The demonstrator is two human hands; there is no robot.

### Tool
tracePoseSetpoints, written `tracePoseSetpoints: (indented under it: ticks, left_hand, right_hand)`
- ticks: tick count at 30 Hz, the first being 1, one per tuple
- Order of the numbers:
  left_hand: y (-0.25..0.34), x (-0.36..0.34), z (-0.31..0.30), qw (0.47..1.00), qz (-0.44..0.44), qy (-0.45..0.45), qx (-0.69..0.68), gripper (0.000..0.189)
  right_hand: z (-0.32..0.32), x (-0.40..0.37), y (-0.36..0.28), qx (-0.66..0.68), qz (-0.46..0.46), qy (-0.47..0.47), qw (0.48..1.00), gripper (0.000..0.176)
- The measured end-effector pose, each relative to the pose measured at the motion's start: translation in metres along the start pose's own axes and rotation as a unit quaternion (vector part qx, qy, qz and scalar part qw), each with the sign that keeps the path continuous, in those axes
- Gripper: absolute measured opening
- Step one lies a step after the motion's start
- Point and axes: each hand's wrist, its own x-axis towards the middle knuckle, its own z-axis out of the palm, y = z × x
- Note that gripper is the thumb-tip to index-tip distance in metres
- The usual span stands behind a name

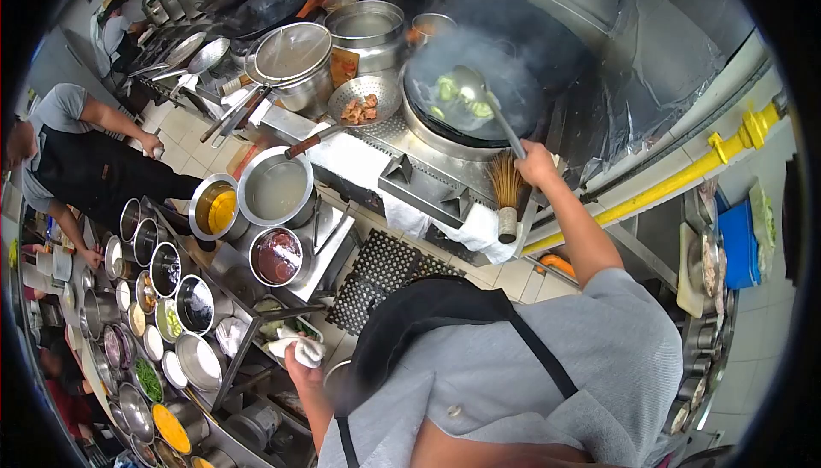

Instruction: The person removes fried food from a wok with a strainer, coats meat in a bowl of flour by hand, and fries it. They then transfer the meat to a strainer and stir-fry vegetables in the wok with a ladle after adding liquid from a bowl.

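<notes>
My right hand (536,164) is closed round the handle of a ladle (469,83), whose bowl sits in a steaming wok (513,122). Pale green vegetable pieces (449,89) lie in the wok around the ladle's bowl. Down by my side, my left hand (305,367) grips a folded white cloth (297,347). A bamboo wok brush (505,182) stands just below my right hand. Left of the wok, a perforated skimmer (376,92) holds browned pieces of food (359,109). Steam blurs part of the wok's contents.
Behind me on the left are pots of liquid (275,186) and a prep counter with many metal containers (197,304). A co-worker in a black apron (94,164) stands there. A yellow gas pipe (658,186) runs along the right. A black perforated mat (389,271) covers the floor.
</notes>
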Motion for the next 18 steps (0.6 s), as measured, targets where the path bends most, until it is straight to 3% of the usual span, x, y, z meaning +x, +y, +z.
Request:
tracePoseSetpoints:
  ticks: [2,4,5,8,12,13,17,18]
  left_hand:
    - [-0.003,0.005,0.008,0.999,-0.006,-0.022,0.024,0.028]
    - [-0.004,0.005,0.012,0.999,-0.012,-0.035,0.034,0.028]
    - [-0.006,0.006,0.014,0.998,-0.017,-0.045,0.037,0.029]
    - [-0.013,0.005,0.002,0.998,-0.014,-0.009,0.054,0.028]
    - [-0.023,-0.016,0.017,0.999,-0.005,0.016,0.04,0.027]
    - [-0.024,-0.019,0.018,0.998,-0.006,0.038,0.042,0.027]
    - [-0.031,-0.005,0.025,0.996,-0.053,0.007,0.07,0.026]
    - [-0.035,0.005,0.02,0.996,-0.045,0.008,0.081,0.025]
  right_hand:
    - [0.008,0.023,-0.009,-0.012,0.03,0.014,0.999,0.04]
    - [0.038,0.04,0.01,-0.045,0.079,0.135,0.987,0.035]
    - [0.034,0.038,0.011,-0.043,0.081,0.136,0.986,0.035]
    - [0.022,0.025,0.025,0.026,0.004,0.011,1.0,0.042]
    - [-0.007,-0.044,0.011,0.032,0.033,0.027,0.999,0.046]
    - [-0.004,-0.048,0.024,0.065,-0.001,0.017,0.998,0.05]
    - [-0.007,-0.023,0.036,0.088,-0.021,-0.035,0.995,0.056]
    - [-0.004,-0.006,0.042,0.131,-0.031,-0.018,0.991,0.045]
